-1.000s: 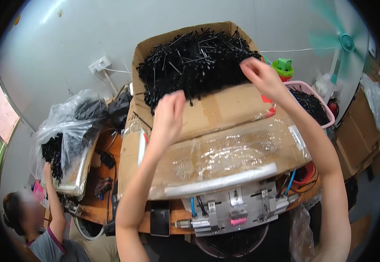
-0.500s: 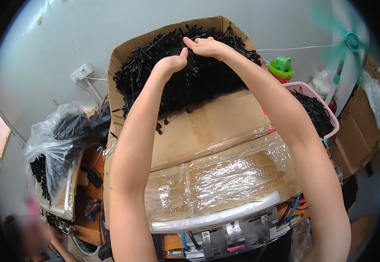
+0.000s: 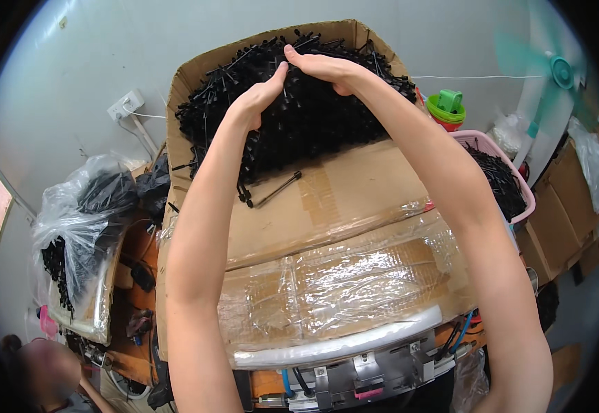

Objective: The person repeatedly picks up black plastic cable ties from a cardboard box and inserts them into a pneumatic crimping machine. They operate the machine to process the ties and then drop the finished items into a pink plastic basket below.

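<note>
A large cardboard box point(image 3: 175, 131) holds a heap of thin black plastic pieces with thicker ends point(image 3: 313, 131). Over its left middle is my left hand point(image 3: 261, 100), thumb stretched out and pointing away from me. My right hand point(image 3: 323, 69) reaches across the far part of the heap, its thumb pointing left. Both thumb tips come close together. The other fingers are mostly hidden behind the hands and against the black pieces; no piece is visibly gripped. One loose black piece point(image 3: 279, 189) lies on the box's front flap point(image 3: 354, 186), near several others spilling over the edge.
A pink basket point(image 3: 496, 148) of black pieces stands right, near green and red tubs point(image 3: 446, 110) and a turning fan point(image 3: 560, 72). Plastic-wrapped black pieces point(image 3: 93, 220) lie left. A metal fixture point(image 3: 368, 372) is in front. Another person point(image 3: 48, 375) sits lower left.
My hands have shifted slightly farther away, and the left has moved a little left. Black pieces have slid toward the front flap, where one now lies loose.
</note>
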Available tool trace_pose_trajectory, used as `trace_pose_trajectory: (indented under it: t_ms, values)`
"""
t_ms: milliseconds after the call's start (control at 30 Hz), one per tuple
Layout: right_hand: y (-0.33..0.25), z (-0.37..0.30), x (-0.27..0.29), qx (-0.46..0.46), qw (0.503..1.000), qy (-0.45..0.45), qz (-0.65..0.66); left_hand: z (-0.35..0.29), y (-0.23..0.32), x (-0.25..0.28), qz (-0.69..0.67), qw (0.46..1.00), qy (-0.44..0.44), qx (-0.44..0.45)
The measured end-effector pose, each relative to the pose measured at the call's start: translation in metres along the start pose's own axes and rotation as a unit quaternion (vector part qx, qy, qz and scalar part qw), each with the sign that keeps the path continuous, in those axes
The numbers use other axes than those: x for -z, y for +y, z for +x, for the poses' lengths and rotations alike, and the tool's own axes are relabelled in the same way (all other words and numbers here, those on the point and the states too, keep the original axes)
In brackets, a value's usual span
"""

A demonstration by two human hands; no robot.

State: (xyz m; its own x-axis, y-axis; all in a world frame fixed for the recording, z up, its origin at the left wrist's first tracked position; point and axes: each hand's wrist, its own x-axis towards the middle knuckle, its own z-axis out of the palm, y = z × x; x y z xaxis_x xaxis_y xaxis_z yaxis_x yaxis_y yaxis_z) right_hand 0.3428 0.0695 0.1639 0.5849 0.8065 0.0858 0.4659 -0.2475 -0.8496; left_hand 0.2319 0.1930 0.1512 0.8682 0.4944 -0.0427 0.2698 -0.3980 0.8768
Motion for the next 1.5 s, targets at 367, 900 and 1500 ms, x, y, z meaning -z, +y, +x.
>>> trace_pose_trajectory:
  t_ms: [367, 900, 1500]
  values:
    - [-0.007, -0.008, -0.018, -0.030, 0.972, 0.113, 0.204, 0.011, 0.009, 0.025, -0.089, 0.993, -0.063, -0.045]
    - [-0.017, -0.142, -0.053, 0.215, 0.941, 0.114, 0.235, -0.137, -0.013, -0.008, -0.106, 0.988, 0.033, -0.109]
    - [0.068, -0.226, -0.058, 0.071, 0.997, 0.035, -0.008, -0.203, -0.073, -0.072, 0.198, 0.975, -0.044, -0.084]
